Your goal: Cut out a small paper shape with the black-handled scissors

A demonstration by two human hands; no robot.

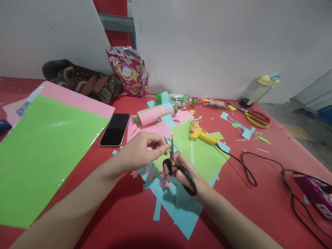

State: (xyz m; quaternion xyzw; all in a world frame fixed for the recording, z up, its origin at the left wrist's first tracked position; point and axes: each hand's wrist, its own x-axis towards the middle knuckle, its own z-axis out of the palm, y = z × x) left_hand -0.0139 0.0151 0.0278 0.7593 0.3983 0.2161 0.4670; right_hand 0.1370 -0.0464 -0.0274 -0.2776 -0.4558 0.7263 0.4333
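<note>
My right hand (185, 169) is wrapped around black-handled scissors (190, 181), whose blades point away from me and stand apart. Close to the blades, my left hand (147, 148) pinches a small pink piece of paper (168, 146); most of it is hidden by the fingertips. Small pink paper cutouts (164, 183) lie below my hands on blue paper sheets (188, 214). Under and beyond the scissors spreads green paper (207, 160), with a yellow glue gun (203, 135) resting on it. A pink paper roll with green ends (155, 116) lies behind my hands.
A phone (114, 130) and sleeved green sheets (49, 148) lie left. Behind are a snack bag (129, 71), a green bottle (178, 99) and a dark bag (80, 79). Rightward are larger scissors (255, 117), paper scraps (241, 127), black cable (247, 169) and a purple power strip (315, 197).
</note>
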